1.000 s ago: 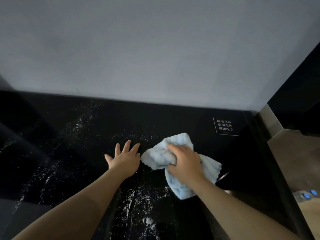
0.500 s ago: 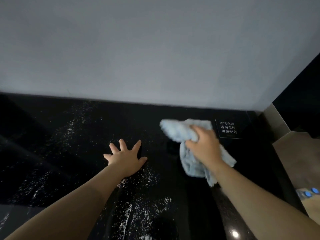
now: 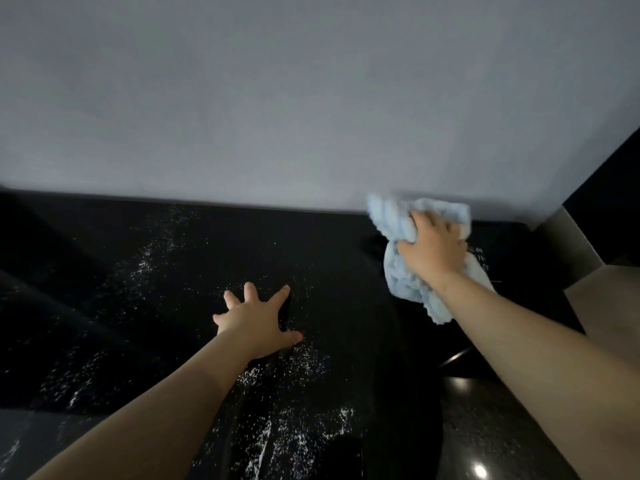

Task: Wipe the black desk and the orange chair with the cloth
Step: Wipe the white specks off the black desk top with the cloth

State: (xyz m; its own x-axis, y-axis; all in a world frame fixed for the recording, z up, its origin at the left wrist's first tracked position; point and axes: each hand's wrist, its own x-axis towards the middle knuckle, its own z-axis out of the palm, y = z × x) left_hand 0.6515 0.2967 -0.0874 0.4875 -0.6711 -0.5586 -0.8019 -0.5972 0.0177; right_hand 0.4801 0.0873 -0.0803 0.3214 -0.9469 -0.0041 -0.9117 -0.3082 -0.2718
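— Where's the cloth [image 3: 408, 275] now?

— Bunched up in the right hand [image 3: 433, 249], at the far right corner of the black desk [image 3: 346, 271], right where it meets the grey wall [image 3: 311, 98]. The fingers are closed around a wad of it and the loose end trails back under the wrist.

— And the other one?

— The left hand [image 3: 258, 317] is flat on the desk, fingers spread wide, gripping nothing. Looks like a brace.

— How does that cloth handle, you reckon?

— Soft, fluffy, light. It'll flop and fold wherever it isn't pinned, so a fistful in the middle with the palm pressing down seems the sensible hold. The desk looks glossy and hard, so I'd guess it glides easily.

— Much left?

— Plenty. White specks [image 3: 287, 427] lie scattered around the left hand and nearer us. I can't see the orange chair at all.
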